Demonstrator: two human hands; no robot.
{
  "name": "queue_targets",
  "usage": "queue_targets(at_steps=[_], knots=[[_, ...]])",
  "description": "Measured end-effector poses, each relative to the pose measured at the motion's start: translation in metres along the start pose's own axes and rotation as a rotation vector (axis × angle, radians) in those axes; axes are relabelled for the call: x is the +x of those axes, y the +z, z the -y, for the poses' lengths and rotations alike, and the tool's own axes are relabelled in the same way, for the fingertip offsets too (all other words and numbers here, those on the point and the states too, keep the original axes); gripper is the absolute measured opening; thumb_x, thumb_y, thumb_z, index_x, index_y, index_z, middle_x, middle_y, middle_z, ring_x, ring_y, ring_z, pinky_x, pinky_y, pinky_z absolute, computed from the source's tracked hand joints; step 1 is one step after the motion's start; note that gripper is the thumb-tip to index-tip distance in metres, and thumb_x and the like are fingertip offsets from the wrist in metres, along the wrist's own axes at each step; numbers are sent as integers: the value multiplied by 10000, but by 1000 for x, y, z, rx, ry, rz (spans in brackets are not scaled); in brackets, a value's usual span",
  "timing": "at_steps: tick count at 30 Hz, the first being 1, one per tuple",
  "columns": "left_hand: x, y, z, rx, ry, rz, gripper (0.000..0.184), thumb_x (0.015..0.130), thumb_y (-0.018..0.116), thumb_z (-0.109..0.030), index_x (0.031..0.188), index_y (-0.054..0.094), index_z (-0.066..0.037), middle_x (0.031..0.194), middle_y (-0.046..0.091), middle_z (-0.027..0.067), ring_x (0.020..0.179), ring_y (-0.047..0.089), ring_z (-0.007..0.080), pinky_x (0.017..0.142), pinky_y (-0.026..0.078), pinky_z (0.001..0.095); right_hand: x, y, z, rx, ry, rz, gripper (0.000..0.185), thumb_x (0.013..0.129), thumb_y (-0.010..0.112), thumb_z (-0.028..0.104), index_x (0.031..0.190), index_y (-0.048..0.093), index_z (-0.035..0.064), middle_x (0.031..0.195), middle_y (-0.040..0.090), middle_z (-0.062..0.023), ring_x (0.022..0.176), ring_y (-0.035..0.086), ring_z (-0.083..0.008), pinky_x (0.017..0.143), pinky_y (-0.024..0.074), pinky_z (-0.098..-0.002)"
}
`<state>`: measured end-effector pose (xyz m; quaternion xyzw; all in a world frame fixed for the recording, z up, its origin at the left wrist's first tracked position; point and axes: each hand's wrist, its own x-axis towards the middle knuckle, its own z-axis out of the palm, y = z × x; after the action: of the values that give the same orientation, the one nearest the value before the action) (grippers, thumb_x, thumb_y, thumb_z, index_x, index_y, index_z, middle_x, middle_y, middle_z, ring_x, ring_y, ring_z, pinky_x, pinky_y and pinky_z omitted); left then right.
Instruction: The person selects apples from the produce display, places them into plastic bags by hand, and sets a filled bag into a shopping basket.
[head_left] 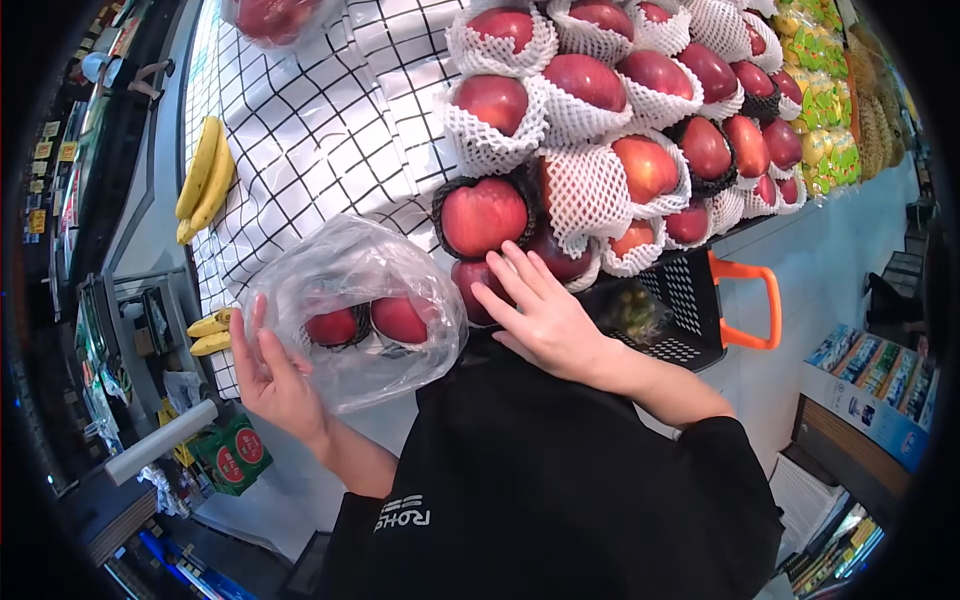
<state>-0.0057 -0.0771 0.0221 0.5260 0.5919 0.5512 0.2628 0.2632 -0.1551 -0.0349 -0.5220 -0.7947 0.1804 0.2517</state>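
A clear plastic bag (370, 245) lies at the near edge of the cloth with its mouth wide. Two red apples (399, 319) show inside it, one partly in a dark foam net. My left hand (282, 385) is at the bag's left side, thumb and fingers around its rim. Over a dark red apple (468, 285) at the front of the pile, my right hand (545, 320) lies with its fingers stretched out, partly hiding it. Just beyond those fingertips sits a larger red apple (485, 217) in a black foam net.
Apples in white foam nets (588, 195) are piled to the right. A black basket (690, 300) with an orange handle (768, 305) stands beside the table. Bananas (207, 180) lie along the left edge of the checked cloth (300, 140). Yellow-green packs (815, 50) line the far right.
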Motion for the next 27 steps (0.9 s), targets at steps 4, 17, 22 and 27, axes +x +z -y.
queue_targets(at_steps=[4,17,22,27], knots=[[-1,3,0,-2,18,39,392,962,486,-20,1348,450,39,1230,598,231,514,394,0,464,347,142,7,14,2,-222,-50,55,640,746,606,115,1347,428,-13,1448,338,-260,1390,284,-395,1110,229,-545],[-12,-12,5,-107,1,104,376,951,516,-23,1320,489,40,1213,617,207,508,418,16,456,350,158,61,-21,-22,-358,57,-39,776,615,800,171,1283,443,4,1258,498,-225,1119,519,-356,950,450,-410],[-19,-13,11,-150,2,122,361,962,488,-36,1320,499,13,1223,598,246,474,385,-1,446,335,145,71,-23,-42,-480,0,116,730,643,701,95,1320,436,23,1271,488,-182,1103,521,-317,898,460,-394],[-19,-9,11,-226,23,196,352,957,473,0,1306,498,37,1205,599,263,472,391,9,449,332,152,76,-15,-39,-596,-83,60,649,719,623,97,1334,427,27,1294,480,-156,1167,479,-307,955,408,-442]])
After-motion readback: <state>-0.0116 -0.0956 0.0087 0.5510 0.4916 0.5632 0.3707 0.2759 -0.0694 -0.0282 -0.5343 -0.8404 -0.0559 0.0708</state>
